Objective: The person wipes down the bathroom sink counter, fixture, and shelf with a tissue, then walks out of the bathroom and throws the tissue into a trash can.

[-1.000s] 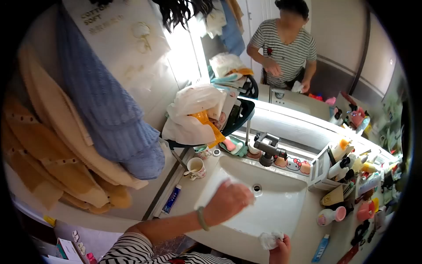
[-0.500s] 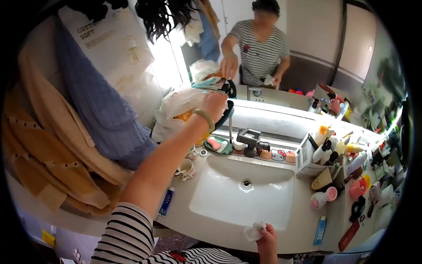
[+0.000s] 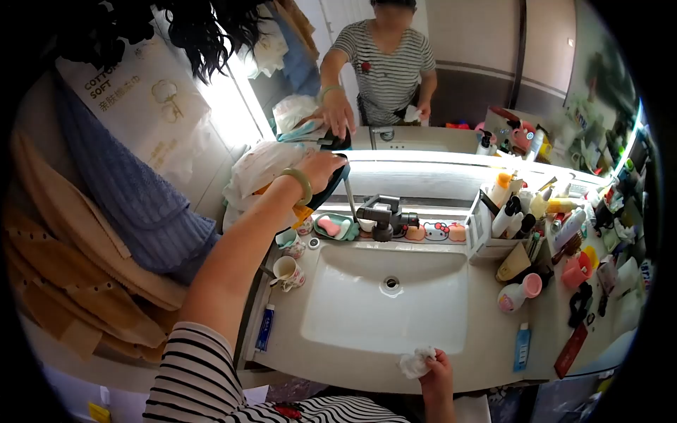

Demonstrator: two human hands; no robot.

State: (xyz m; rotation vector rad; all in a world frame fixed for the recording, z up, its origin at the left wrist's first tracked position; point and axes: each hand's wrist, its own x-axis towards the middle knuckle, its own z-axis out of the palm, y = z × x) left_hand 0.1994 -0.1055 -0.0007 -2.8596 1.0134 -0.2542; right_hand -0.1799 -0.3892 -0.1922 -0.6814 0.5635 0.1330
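Observation:
My left hand point(image 3: 319, 170), with a pale green bangle at its wrist, reaches over the dark corner basket point(image 3: 333, 185). Its fingertips are hidden among the basket's contents, so whether they grip anything cannot be seen. White plastic bags point(image 3: 257, 168) lie beside the hand in the basket. Near the front edge of the sink point(image 3: 384, 331), my right hand point(image 3: 437, 371) is closed on a crumpled white tissue point(image 3: 417, 362), pinched between thumb and fingers. The mirror point(image 3: 465, 42) reflects a person in a striped shirt with one arm stretched to the basket.
A floral cup point(image 3: 288, 272) and blue toothpaste tube point(image 3: 265, 328) lie left of the sink. Behind it are a soap dish point(image 3: 336, 227) and black faucet-like fixture point(image 3: 386, 217). Bottles point(image 3: 504, 217) and a light blue tube point(image 3: 522, 347) stand or lie right. Towels point(image 3: 134, 204) hang left.
My left hand has gone from above the sink up and left to the basket. The right hand still holds the tissue. The view has shifted, bringing more hanging black hair-like strands into sight.

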